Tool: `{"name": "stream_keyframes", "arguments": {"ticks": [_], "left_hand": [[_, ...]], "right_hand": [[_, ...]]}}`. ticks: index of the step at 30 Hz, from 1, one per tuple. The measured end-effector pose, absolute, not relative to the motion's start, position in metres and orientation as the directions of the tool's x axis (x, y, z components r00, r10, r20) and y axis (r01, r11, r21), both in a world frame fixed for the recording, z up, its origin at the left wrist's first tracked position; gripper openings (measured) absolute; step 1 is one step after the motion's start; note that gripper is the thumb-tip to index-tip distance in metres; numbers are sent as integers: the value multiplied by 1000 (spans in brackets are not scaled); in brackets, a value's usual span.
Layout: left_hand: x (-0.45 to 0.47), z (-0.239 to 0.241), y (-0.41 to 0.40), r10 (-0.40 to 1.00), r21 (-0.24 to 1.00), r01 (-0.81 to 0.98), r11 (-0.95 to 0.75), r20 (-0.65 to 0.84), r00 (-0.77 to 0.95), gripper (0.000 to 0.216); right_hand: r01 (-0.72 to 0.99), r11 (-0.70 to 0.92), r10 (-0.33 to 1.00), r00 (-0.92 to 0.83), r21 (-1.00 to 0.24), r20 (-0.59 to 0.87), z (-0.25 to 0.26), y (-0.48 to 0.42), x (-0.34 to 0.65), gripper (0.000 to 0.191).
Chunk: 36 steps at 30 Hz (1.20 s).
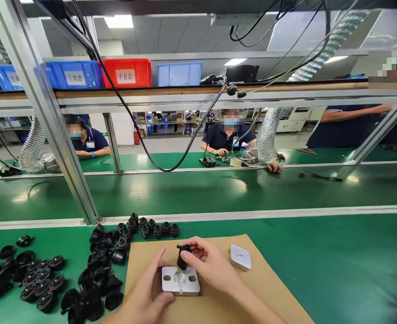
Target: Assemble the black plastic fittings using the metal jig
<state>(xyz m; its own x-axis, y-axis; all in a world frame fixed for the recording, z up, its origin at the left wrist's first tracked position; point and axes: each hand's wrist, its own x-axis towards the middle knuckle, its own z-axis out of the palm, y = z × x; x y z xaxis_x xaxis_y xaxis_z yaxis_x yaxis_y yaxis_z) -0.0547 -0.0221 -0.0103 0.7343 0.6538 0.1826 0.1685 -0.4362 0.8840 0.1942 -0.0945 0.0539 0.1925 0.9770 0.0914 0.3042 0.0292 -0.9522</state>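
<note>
Between thumb and fingers, my right hand [212, 261] grips a small black plastic part [182, 258], cylindrical with a short spout near its top. It is held just above a silver metal fixture block [180, 288], which has two oval slots and a shaped recess in its middle. At the block's left side, my left hand [150, 285] has thumb and fingers spread apart around the edge, steadying or touching it. Both hands are over a brown cardboard sheet [225, 297]. A second silver block [241, 257] with a small raised centre lies on the cardboard's right side.
Several loose black plastic parts [100, 270] cover the green mat left of the cardboard, with round black caps [43, 281] farther left. A metal frame post [60, 135] rises at left. Blue bins and a red bin [126, 74] stand on the shelf. Co-workers sit opposite.
</note>
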Motion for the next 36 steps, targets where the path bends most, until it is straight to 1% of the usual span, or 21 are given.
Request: {"name": "stream_keyframes", "arguments": {"ticks": [3, 6, 9, 15, 19, 23, 27, 29, 33, 34, 36], "left_hand": [[-56, 4, -25, 687, 904, 198, -378, 131, 715, 87], [-56, 12, -26, 678, 923, 191, -333, 94, 729, 80], [-57, 15, -26, 665, 929, 193, -316, 72, 743, 78], [-57, 16, -26, 678, 933, 198, -301, 63, 733, 74], [-57, 17, -25, 679, 926, 207, -315, 68, 731, 73], [-55, 20, -23, 692, 926, 218, -309, 62, 719, 71], [-53, 23, -23, 696, 934, 209, -289, 56, 715, 71], [-52, 24, -23, 698, 936, 207, -283, 53, 714, 71], [-53, 26, -23, 705, 940, 205, -273, 50, 708, 71], [-53, 26, -23, 703, 941, 205, -270, 47, 709, 71], [-53, 27, -24, 701, 940, 207, -273, 46, 712, 71]], "right_hand": [[400, 45, 980, 162, -915, 119, 59, -102, 191, 34], [461, 30, 983, 146, -887, 110, 60, -106, 188, 32], [485, 38, 986, 121, -874, 111, 57, -108, 184, 30], [496, 122, 984, 51, -859, 169, 56, -109, 180, 21], [506, 95, 988, 55, -857, 142, 55, -107, 181, 21], [472, 79, 993, 43, -878, 113, 53, -103, 181, 20], [517, 91, 992, 26, -851, 122, 51, -102, 181, 18], [532, 98, 991, 25, -841, 131, 49, -102, 183, 21], [477, 138, 984, 32, -868, 174, 46, -102, 188, 45], [466, 155, 982, 22, -871, 187, 47, -102, 189, 45], [464, 187, 979, -12, -866, 205, 50, -102, 189, 37]]}}
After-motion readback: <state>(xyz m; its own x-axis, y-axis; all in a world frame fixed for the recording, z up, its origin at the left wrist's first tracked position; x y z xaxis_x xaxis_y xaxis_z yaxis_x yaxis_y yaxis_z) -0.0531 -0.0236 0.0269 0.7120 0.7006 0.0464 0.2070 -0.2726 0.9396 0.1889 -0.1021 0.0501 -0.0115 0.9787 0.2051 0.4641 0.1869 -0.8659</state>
